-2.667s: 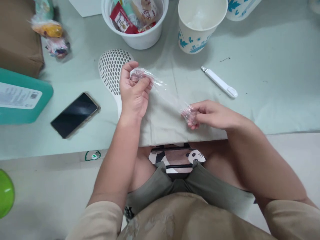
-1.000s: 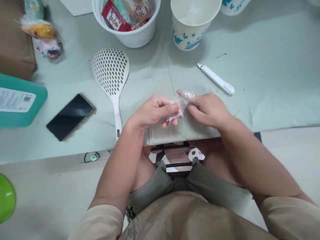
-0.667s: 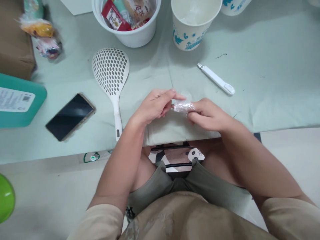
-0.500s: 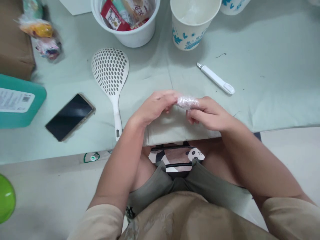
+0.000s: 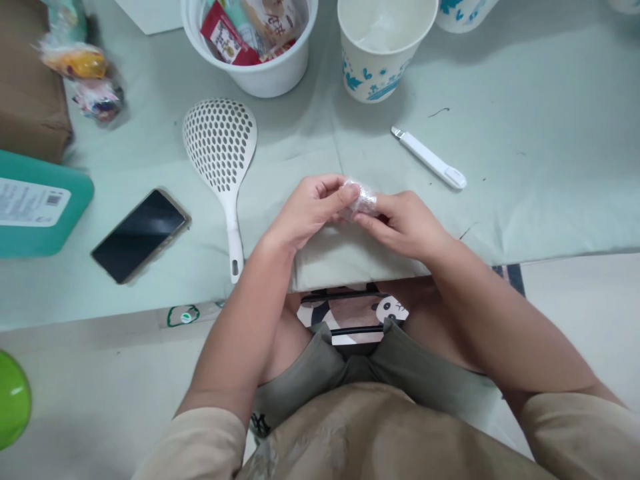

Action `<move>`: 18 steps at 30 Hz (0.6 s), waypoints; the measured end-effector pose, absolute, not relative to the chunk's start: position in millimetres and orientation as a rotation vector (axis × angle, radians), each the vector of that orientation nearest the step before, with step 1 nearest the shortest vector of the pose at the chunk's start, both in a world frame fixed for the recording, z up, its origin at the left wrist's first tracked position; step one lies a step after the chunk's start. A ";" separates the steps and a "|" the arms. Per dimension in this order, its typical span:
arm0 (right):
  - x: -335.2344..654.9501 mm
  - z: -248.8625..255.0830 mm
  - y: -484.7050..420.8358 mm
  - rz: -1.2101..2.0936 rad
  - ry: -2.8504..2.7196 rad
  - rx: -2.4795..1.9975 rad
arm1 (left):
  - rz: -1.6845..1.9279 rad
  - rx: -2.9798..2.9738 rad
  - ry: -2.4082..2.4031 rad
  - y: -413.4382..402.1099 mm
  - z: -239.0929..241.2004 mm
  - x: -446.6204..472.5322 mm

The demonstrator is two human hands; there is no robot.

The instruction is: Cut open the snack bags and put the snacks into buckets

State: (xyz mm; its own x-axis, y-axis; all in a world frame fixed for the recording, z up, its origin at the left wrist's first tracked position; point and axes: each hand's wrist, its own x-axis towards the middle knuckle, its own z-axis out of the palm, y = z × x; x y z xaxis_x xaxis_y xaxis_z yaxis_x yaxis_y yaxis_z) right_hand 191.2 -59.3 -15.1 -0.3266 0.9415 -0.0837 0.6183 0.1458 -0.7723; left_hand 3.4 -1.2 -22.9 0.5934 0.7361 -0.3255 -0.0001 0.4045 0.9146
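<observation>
Just above the table's front edge, a small bundle of crumpled clear plastic wrap [image 5: 364, 200] is between my two hands. My left hand [image 5: 320, 203] is closed on its left side, with the thumb pressed on top. From the right, my right hand [image 5: 405, 223] grips the other side between thumb and fingers. Whether anything lies inside the shiny plastic cannot be made out. A white utility knife [image 5: 430, 159] with a bit of blade showing lies beyond my right hand. Left of my left hand rests a white slotted skimmer [image 5: 223, 150].
A black phone [image 5: 140, 235] and a teal container [image 5: 40, 207] are at left. Farther back stand a white tub [image 5: 270, 79] of packaged snacks and a patterned paper cup [image 5: 377, 73]. Small wrapped items [image 5: 83, 63] lie by a brown box [image 5: 30, 87].
Both hands have drawn closer together, and the plastic wrap has moved slightly left. My left thumb now presses over it. The things on the table stay where they were.
</observation>
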 end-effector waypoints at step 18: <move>192.4 -46.9 -55.7 0.436 -1.788 -1.336 | 0.420 0.770 0.914 0.7 -11.5 2.1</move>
State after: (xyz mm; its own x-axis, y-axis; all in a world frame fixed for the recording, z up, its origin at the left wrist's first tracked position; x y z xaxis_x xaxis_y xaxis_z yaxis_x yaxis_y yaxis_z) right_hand 192.4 -55.7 -46.9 -0.0787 0.9067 0.4144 0.6144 0.3714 -0.6961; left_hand 2.1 0.7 -11.5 0.5582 0.6234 -0.5474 -0.0087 0.6642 0.7475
